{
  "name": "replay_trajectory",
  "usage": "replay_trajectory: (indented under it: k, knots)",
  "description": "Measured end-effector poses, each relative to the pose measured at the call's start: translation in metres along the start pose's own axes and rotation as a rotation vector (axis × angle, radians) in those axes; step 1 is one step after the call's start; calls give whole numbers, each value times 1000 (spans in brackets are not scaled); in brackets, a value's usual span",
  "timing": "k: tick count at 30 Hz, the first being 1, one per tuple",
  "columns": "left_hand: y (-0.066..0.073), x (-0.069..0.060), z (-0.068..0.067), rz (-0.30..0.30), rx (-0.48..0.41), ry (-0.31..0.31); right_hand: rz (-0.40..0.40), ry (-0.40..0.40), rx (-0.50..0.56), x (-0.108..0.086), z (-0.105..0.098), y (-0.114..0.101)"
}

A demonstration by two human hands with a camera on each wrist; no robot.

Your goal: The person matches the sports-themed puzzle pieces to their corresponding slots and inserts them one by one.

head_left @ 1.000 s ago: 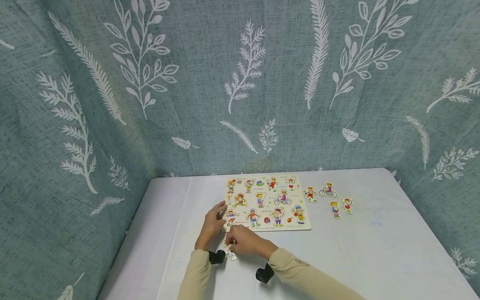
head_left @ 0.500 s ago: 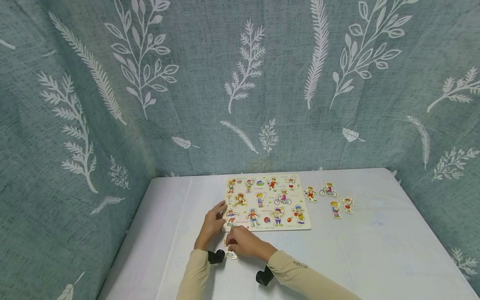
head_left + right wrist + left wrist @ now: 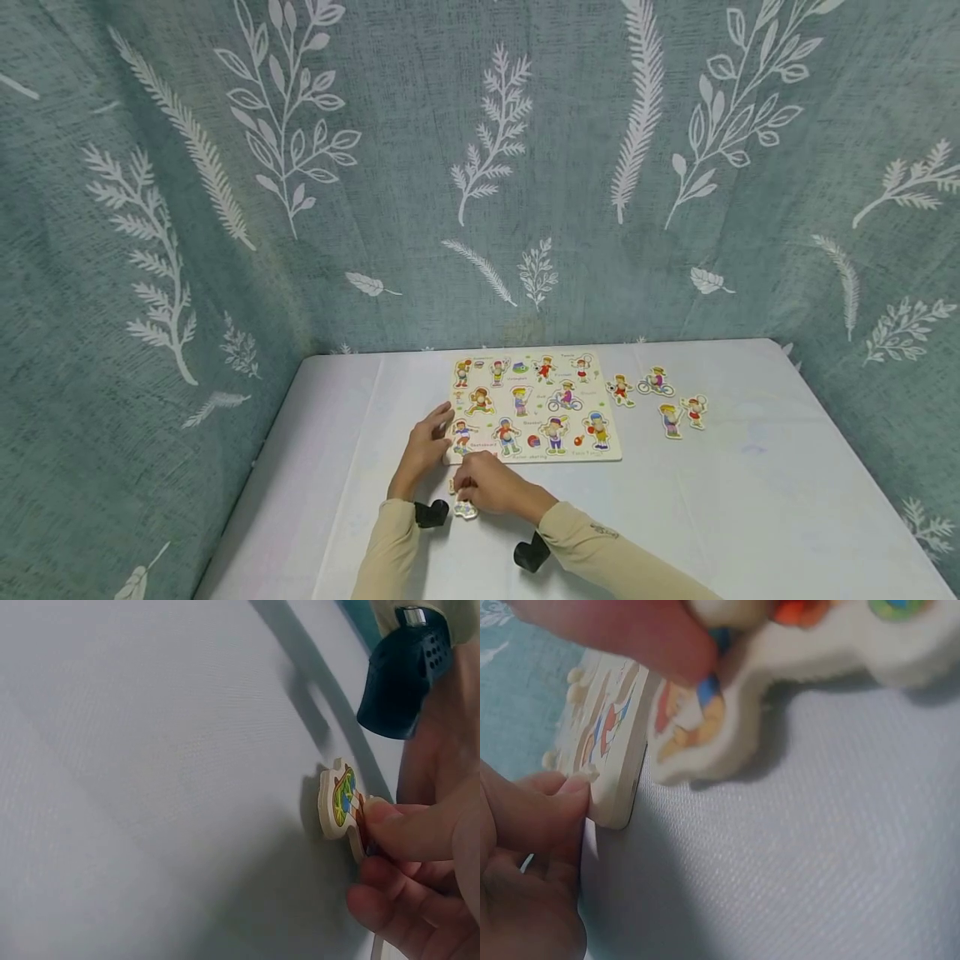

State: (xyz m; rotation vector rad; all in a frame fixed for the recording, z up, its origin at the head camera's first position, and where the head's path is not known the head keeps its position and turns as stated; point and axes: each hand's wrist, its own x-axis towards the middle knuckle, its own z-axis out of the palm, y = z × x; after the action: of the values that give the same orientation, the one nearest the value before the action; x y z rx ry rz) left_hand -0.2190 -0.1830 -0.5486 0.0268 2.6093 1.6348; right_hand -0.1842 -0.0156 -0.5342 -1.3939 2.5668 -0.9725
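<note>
My left hand (image 3: 426, 446) is at the left edge of a wooden peg puzzle board (image 3: 612, 451) printed with sports figures. In the left wrist view its thumb and fingers pinch the near corner of the board (image 3: 618, 799). Just below the board, my right hand (image 3: 491, 483) pinches a loose puzzle piece (image 3: 466, 510) cut in the outline of a figure. One end of that piece (image 3: 341, 799), patterned green and blue, sticks out past the thumb in the right wrist view. Fingers hide its middle.
Several loose figure pieces lie right of the board, including a cyclist (image 3: 656, 383) and a golfer (image 3: 671, 422). Black wrist cameras (image 3: 531, 552) hang beside both wrists. The white tabletop (image 3: 750, 517) meets a leaf-patterned curtain (image 3: 585, 275) behind.
The puzzle piece has shifted and turned slightly in my right hand, which stays almost in place. My left hand has held still at the board's edge.
</note>
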Motion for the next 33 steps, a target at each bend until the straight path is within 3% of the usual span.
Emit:
replay_trajectory:
  k: [19, 28, 33]
  knots:
    - [0, -1, -3, 9, -4, 12, 146, 17, 96, 4, -32, 11]
    - [2, -2, -2, 20, -23, 8, 70, 96, 39, 14, -42, 16]
    - [-1, 0, -1, 12, -24, 6, 91, 89, 70, 19, -47, 20]
